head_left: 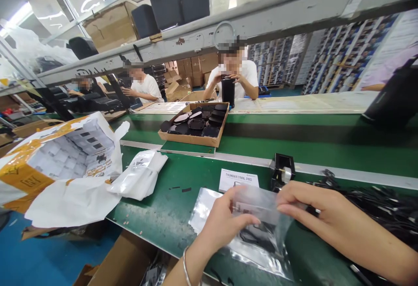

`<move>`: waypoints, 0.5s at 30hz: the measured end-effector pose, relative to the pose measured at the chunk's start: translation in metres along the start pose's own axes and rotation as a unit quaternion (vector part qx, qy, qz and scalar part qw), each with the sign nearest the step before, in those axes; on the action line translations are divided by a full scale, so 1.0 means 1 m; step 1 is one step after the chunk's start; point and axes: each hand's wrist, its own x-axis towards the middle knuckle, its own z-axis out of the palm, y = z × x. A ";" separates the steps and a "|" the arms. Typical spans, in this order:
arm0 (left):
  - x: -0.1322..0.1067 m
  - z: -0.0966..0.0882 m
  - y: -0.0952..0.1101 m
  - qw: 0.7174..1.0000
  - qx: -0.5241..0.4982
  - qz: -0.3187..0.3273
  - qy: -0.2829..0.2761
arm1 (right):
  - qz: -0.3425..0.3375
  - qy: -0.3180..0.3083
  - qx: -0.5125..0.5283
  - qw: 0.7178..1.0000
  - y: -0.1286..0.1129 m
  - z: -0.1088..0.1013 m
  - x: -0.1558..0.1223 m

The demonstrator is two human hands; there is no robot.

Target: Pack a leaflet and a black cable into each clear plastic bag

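Note:
Between my hands is a clear plastic bag (277,257) with a dark coiled cable (257,236) and some white printed paper showing through it. My left hand (225,216), a bangle at its wrist, grips the bag's left side with the thumb across the front. At the upper right corner, my right hand (303,205) pinches the bag's edge between thumb and fingers. Just behind the bag lies a white booklet (237,177) marked "THUNDER TRAIL PRO". Another flat clear bag (202,210) is partly hidden by my left hand.
Black cables (375,207) pile up at the right beside a black dispenser-like object (283,166). Plastic bags (140,175) and an open sack of booklets (68,155) sit leftward. A carton of black parts (196,125) stands ahead; a person (250,75) works across the bench.

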 end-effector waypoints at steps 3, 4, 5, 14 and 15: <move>0.004 -0.003 -0.004 0.997 0.053 -0.036 -0.036 | 0.052 0.024 0.008 0.998 0.003 -0.003 0.003; 0.004 -0.006 -0.005 0.997 0.057 -0.041 -0.039 | 0.073 0.027 0.022 0.997 0.006 -0.002 0.002; 0.004 -0.010 -0.004 0.996 0.061 -0.044 -0.046 | 0.093 0.026 0.041 0.994 0.009 0.000 0.001; 0.024 -0.057 -0.005 0.913 0.406 0.032 -0.010 | 0.194 0.077 0.127 0.970 0.063 0.076 -0.031; 0.025 -0.058 -0.007 0.908 0.418 0.037 0.007 | 0.202 0.095 0.146 0.964 0.067 0.082 -0.034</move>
